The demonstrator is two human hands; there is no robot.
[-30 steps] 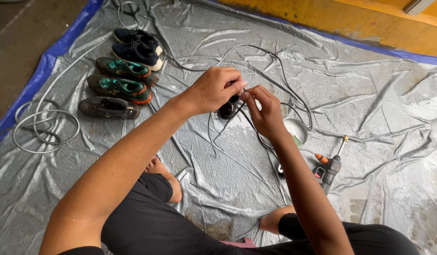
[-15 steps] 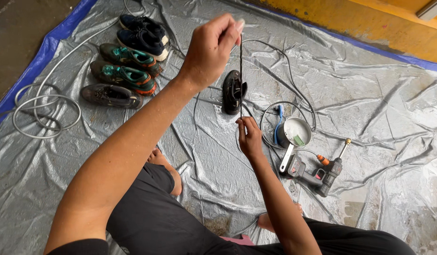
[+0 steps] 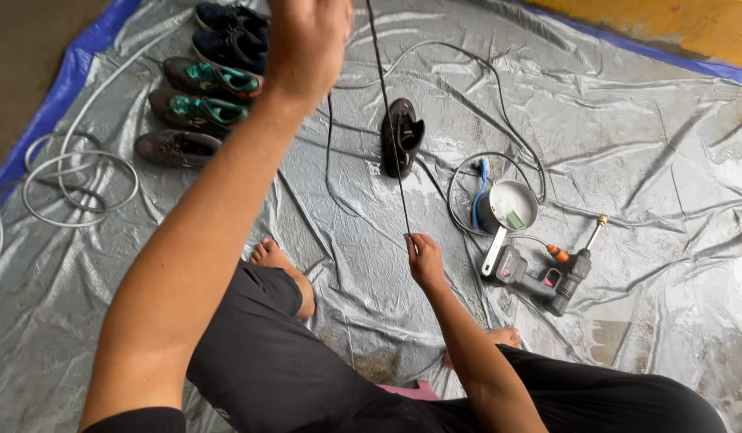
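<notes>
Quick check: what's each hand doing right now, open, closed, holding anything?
Left hand: raised, closed on the upper end of the black shoelace.
Right hand: lower, fingers pinching the same taut lace.

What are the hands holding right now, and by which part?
A black shoelace stretched taut: the left hand holds its upper end, the right hand pinches its lower end.

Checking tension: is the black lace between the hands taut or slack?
Taut: the black lace runs straight from the raised left hand down to the right hand.
</notes>
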